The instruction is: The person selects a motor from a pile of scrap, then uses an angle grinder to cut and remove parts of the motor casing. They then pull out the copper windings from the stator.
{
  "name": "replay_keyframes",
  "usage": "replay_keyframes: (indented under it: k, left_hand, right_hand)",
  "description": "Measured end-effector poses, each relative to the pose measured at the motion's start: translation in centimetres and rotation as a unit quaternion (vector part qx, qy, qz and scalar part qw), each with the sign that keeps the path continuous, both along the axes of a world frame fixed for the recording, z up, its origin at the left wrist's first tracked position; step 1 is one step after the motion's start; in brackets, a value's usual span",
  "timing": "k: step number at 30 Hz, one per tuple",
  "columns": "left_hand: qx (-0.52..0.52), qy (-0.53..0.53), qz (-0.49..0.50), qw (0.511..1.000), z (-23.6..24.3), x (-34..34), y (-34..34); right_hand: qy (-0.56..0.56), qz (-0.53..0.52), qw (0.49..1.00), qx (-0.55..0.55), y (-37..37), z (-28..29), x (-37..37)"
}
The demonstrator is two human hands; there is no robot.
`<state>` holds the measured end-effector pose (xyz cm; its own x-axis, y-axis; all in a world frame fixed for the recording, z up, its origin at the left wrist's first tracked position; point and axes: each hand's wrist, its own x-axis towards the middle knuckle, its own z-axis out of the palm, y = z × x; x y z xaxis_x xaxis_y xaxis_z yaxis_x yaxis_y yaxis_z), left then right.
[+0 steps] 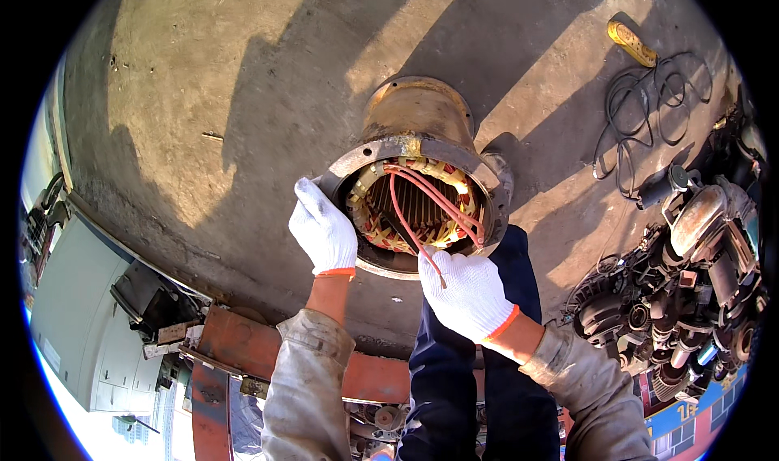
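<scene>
A rusty electric motor housing (419, 108) lies on the floor with its open, flanged end toward me. Inside it sits a ring of stator windings (369, 217) tied with pale yellow lacing, around a dark slotted core. Several red lead wires (430, 189) come out of the windings and hang over the lower rim. My right hand (469, 292), in a white glove, is closed on one red lead wire at the rim; its loose end pokes out beside the fingers. At the left edge of the flange, my gloved left hand (323, 230) grips the housing, its fingers pressed together.
Coiled black cable (625, 104) with a yellow pendant control box (631, 43) lies at the far right. A heap of used motor parts (690, 290) is piled on the right. Rusty red steel beams (243, 341) and a pale green cabinet (85, 307) stand at the lower left.
</scene>
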<state>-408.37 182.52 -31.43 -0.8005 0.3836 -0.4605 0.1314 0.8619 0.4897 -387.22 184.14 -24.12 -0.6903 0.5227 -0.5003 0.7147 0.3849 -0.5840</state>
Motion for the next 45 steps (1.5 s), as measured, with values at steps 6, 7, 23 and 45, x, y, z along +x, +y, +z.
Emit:
replay_keyframes:
  k: [6,7,23,45]
  left_hand:
    - [0.006,0.014,0.011,1.000,-0.1,0.1,-0.1]
    - [0.008,0.020,0.013,1.000,-0.5,0.1,0.4]
    - [0.037,0.040,0.022,0.998,-0.1,0.8,0.8]
    - [0.014,0.014,0.016,1.000,-0.1,0.4,0.0]
  right_hand:
    - [-0.014,-0.036,0.999,-0.007,-1.0,-0.4,-0.6]
    - [-0.009,-0.021,1.000,0.008,-0.6,-0.9,-0.4]
    - [-0.014,-0.027,1.000,-0.004,-1.0,-0.1,-0.4]
    - [-0.008,0.004,0.999,0.047,-1.6,-0.5,-0.4]
